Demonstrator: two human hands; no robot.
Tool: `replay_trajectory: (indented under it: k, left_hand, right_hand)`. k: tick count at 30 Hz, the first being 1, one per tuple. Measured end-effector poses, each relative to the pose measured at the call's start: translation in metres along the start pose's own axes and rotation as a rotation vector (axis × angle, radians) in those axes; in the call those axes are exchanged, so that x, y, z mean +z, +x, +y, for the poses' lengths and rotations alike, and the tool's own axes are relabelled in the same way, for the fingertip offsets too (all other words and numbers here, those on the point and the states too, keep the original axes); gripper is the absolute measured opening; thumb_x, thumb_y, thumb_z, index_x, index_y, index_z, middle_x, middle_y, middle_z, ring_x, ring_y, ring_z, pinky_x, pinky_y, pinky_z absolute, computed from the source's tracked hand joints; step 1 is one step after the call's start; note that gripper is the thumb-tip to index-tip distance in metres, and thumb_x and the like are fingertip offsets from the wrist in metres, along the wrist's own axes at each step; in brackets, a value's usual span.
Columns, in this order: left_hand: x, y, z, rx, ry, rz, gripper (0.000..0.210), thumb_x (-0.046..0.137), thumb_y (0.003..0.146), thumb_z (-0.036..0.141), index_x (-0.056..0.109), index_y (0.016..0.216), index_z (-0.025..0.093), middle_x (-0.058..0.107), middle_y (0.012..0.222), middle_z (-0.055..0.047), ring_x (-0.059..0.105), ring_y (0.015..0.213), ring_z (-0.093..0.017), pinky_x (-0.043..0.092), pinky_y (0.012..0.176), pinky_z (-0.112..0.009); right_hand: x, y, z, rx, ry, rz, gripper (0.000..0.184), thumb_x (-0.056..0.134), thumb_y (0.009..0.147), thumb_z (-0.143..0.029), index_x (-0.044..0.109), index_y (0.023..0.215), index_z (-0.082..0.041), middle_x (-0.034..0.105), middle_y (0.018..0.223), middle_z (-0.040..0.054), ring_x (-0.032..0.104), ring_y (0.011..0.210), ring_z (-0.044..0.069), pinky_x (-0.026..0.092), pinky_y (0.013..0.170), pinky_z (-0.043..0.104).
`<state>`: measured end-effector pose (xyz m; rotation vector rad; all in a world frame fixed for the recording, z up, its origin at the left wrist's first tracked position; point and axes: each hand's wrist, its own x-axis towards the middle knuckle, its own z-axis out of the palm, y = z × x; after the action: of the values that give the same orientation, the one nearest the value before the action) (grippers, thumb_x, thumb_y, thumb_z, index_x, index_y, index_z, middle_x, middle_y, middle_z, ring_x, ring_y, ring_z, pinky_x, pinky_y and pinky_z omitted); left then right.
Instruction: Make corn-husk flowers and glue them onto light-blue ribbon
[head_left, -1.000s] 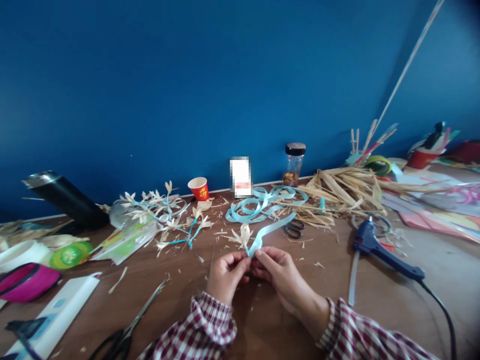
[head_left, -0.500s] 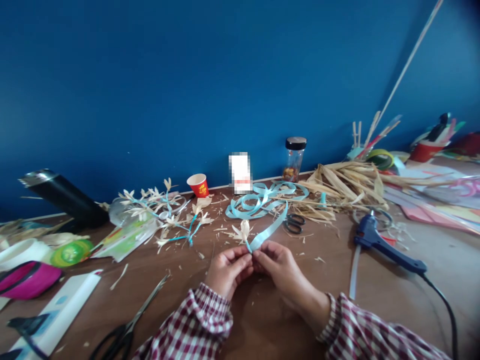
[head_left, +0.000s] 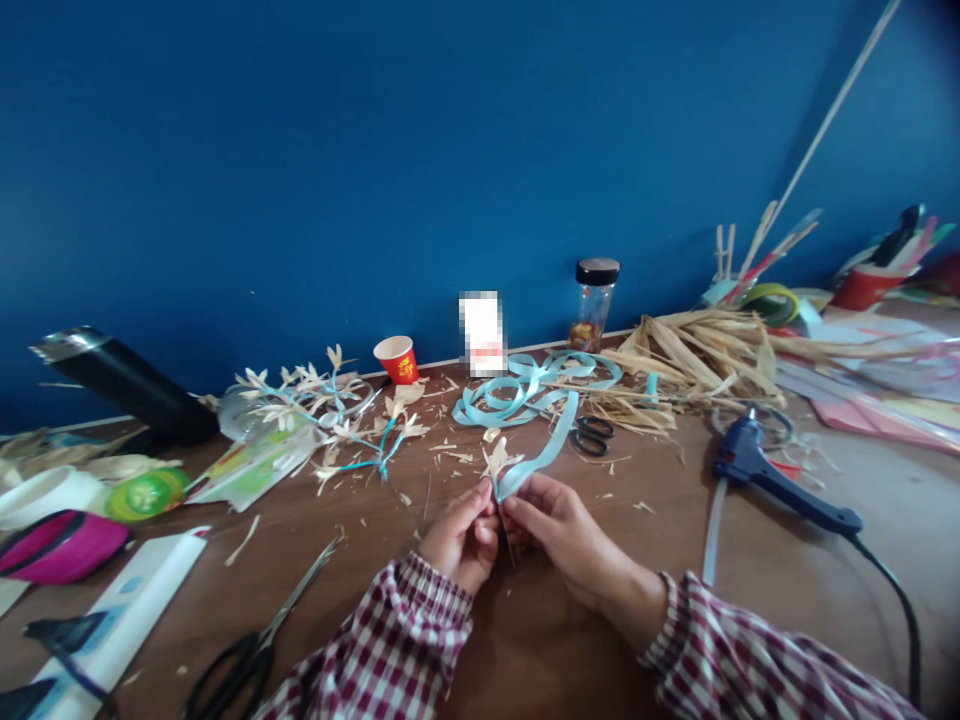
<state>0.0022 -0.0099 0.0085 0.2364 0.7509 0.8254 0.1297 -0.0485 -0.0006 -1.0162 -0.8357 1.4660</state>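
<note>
Looks dimly, softly lit, slightly hazy. Shows pale glare on the tabletop (head_left: 921, 520) right of the blue glue gun (head_left: 791, 488), dark vignetting far above it, stretched edges, and mosaic pixels over a white rectangle (head_left: 482, 330) to its left.

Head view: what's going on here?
A person's left hand pinches a small pale flower by its thin stem, while the right hand holds a light blue ribbon against that stem. Large scissors lie open-handled on the table to the left, and a blue glue gun lies to the right.
</note>
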Motion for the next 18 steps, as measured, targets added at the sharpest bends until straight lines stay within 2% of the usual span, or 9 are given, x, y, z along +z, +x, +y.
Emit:
replay_trajectory:
  k: [3, 10, 13, 18]
  left_hand:
    - [-0.002, 0.001, -0.001, 0.014, -0.008, -0.001, 0.005, 0.061, 0.078, 0.009, 0.065, 0.080, 0.010, 0.049, 0.055, 0.004, 0.044, 0.037, 0.001, 0.040, 0.033, -0.006]
    - [0.001, 0.000, -0.001, 0.079, 0.012, -0.026, 0.025, 0.082, 0.051, 0.012, 0.062, 0.066, 0.012, 0.048, 0.052, 0.008, 0.041, 0.038, 0.002, 0.037, 0.032, -0.005]
    - [0.002, 0.000, -0.002, 0.100, 0.066, -0.003, 0.031, 0.085, 0.046, 0.015, 0.064, 0.068, 0.012, 0.051, 0.052, 0.007, 0.041, 0.038, 0.002, 0.036, 0.032, -0.004]
    - [0.003, 0.001, -0.003, 0.122, 0.125, -0.012, 0.030, 0.086, 0.044, 0.018, 0.065, 0.065, 0.012, 0.053, 0.050, 0.006, 0.047, 0.041, 0.000, 0.035, 0.032, -0.005]
  right_hand:
    - [0.001, 0.000, -0.001, 0.000, 0.000, 0.004, 0.021, 0.067, 0.071, -0.033, 0.058, 0.077, -0.015, 0.058, 0.066, -0.0011, 0.049, 0.056, 0.008, 0.038, 0.054, 0.020]
    - [0.005, -0.003, -0.008, 0.029, 0.062, -0.006, 0.020, 0.068, 0.069, -0.032, 0.060, 0.074, -0.014, 0.058, 0.064, -0.0017, 0.049, 0.055, 0.007, 0.039, 0.054, 0.020]
    - [0.004, -0.006, -0.012, 0.065, 0.095, 0.006, 0.021, 0.069, 0.069, -0.032, 0.061, 0.074, -0.014, 0.059, 0.064, -0.0007, 0.050, 0.056, 0.008, 0.040, 0.055, 0.020]
    - [0.001, -0.005, -0.010, 0.047, 0.105, -0.045, 0.023, 0.073, 0.066, -0.032, 0.062, 0.073, -0.013, 0.059, 0.064, -0.0014, 0.048, 0.054, 0.006, 0.037, 0.051, 0.017]
